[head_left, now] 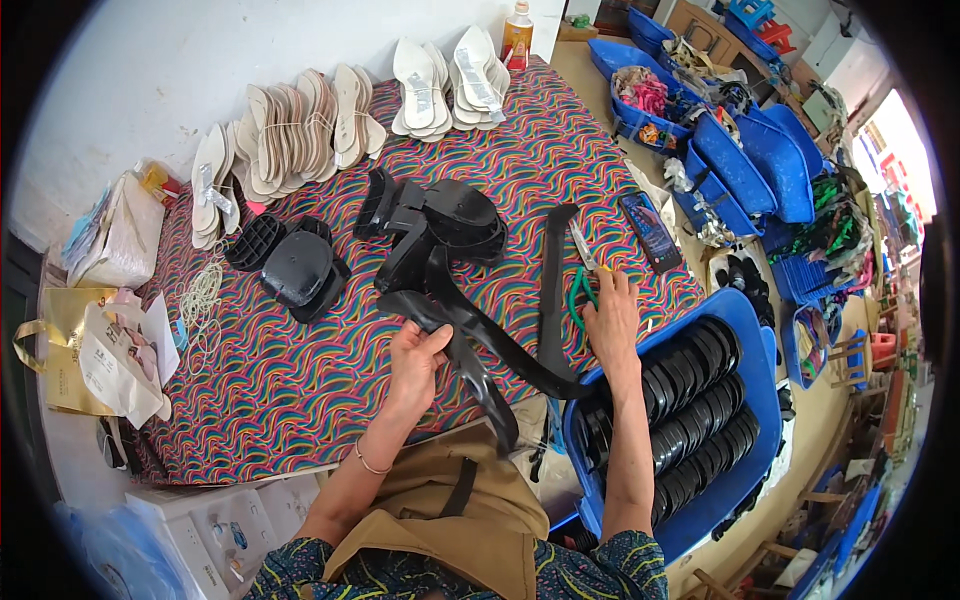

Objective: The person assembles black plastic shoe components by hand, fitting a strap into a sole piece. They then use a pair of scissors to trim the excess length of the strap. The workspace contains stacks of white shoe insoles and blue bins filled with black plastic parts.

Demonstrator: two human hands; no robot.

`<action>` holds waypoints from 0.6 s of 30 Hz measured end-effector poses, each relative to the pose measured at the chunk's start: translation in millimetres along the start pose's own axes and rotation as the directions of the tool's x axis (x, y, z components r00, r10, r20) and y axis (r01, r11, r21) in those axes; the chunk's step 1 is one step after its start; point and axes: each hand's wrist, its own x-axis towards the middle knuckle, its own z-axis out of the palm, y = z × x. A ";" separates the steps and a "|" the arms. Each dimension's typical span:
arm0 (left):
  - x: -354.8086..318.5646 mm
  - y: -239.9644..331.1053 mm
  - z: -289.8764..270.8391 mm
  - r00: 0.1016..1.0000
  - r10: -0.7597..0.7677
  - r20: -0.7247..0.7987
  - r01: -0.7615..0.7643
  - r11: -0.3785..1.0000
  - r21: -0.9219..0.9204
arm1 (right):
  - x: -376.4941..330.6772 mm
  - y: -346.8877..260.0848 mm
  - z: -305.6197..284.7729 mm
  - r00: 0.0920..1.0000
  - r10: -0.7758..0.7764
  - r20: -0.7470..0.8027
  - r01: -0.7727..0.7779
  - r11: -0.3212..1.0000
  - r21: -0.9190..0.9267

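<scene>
My left hand point(413, 365) pinches a glossy black strip point(473, 378) between thumb and fingers, above the near part of the table. Its lower end hangs past the table's front edge. Beside it, a second curved black strip point(510, 345) runs toward the right. A longer matte black strip point(552, 290) lies between my hands. My right hand point(612, 318) has its fingers closed around the green handles of a pair of scissors point(581, 247), blades pointing away. Beyond my left hand sits a pile of black moulded shoe-sole pieces point(463, 215); more black sole pieces point(298, 268) lie to the left.
A patterned cloth covers the table point(250, 400). Bundled insoles point(290, 135) stand along the wall, near a bottle point(517, 35). A phone point(648, 232) lies at right. A blue basket point(765, 400) of black parts stands at the near right. Tangled string point(203, 305) and bags point(75, 350) are at left.
</scene>
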 end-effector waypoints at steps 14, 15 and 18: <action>-9.7 11.8 -3.5 1.000 0.016 0.021 -0.016 1.000 -0.011 | -39.5 -19.3 -70.0 0.873 0.282 0.399 -0.447 0.130 0.885; -10.7 11.0 -4.5 1.000 0.018 0.017 -0.018 1.000 -0.010 | -50.0 -35.6 -73.0 0.835 0.293 0.466 -0.494 0.026 0.869; -8.4 5.0 -2.0 0.999 0.027 0.021 -0.026 0.999 -0.034 | -88.2 -70.4 -68.8 0.829 0.037 0.558 -0.538 -0.219 0.814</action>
